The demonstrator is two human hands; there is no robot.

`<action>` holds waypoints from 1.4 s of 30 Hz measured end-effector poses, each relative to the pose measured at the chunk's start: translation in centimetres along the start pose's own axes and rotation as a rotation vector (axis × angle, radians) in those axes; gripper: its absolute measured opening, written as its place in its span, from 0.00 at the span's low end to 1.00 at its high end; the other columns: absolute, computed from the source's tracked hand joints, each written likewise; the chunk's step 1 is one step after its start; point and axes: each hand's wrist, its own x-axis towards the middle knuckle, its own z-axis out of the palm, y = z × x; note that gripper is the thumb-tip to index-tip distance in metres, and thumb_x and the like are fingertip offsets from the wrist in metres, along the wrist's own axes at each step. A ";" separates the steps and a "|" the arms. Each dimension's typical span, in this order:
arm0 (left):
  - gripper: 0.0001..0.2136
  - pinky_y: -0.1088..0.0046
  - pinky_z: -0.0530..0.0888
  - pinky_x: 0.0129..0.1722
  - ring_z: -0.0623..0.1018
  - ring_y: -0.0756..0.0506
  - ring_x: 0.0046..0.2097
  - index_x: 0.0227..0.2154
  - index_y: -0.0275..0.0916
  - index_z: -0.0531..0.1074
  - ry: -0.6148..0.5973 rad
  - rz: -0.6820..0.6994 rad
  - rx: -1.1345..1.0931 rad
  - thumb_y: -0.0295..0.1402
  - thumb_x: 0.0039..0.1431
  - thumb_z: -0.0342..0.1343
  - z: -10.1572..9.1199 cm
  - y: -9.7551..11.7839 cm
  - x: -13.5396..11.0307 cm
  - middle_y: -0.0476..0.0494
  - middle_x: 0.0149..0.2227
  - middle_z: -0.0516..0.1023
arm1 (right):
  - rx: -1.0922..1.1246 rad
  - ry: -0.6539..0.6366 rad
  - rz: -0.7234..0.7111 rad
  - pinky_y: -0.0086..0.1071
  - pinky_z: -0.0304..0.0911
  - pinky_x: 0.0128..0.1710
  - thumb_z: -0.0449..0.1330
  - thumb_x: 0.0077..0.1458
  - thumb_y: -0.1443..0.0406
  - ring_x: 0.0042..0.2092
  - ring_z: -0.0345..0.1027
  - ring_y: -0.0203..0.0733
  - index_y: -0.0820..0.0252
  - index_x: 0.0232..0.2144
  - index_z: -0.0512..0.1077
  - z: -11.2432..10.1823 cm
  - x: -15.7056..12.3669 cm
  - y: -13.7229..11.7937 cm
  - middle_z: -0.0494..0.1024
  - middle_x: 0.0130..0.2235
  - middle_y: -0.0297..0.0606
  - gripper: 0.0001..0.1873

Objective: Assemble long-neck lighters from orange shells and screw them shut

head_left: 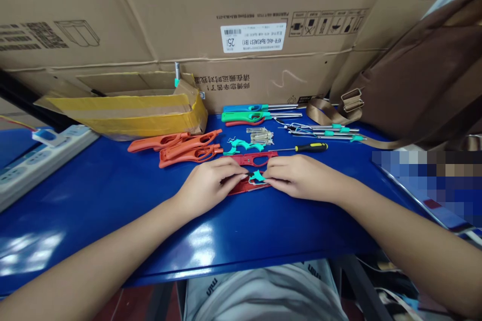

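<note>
A red plastic lighter-handle shell (248, 186) lies on the blue table (113, 195) in front of me. My left hand (209, 183) rests on its left part with fingers pinched near a small teal trigger piece (257, 176). My right hand (295, 175) pinches the same teal piece from the right. A second red shell (251, 159) lies just behind my hands, and more teal trigger pieces (243, 146) lie beyond it.
Orange handle shells (181, 148) lie at the left. A screwdriver (311, 148), metal parts (259, 135), assembled green and blue lighters (248, 113) and metal tubes (327, 131) sit behind. A taped cardboard box (131, 110), a power strip (33, 160) and a brown bag (422, 75) border the table.
</note>
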 end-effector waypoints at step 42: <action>0.08 0.72 0.77 0.40 0.81 0.47 0.38 0.38 0.37 0.81 -0.050 -0.030 -0.041 0.32 0.68 0.58 0.2 1.3 -0.1 0.44 0.36 0.83 | 0.200 -0.068 -0.038 0.32 0.66 0.40 0.55 0.67 0.69 0.39 0.72 0.40 0.62 0.39 0.77 -0.4 -0.2 0.5 0.77 0.38 0.40 0.09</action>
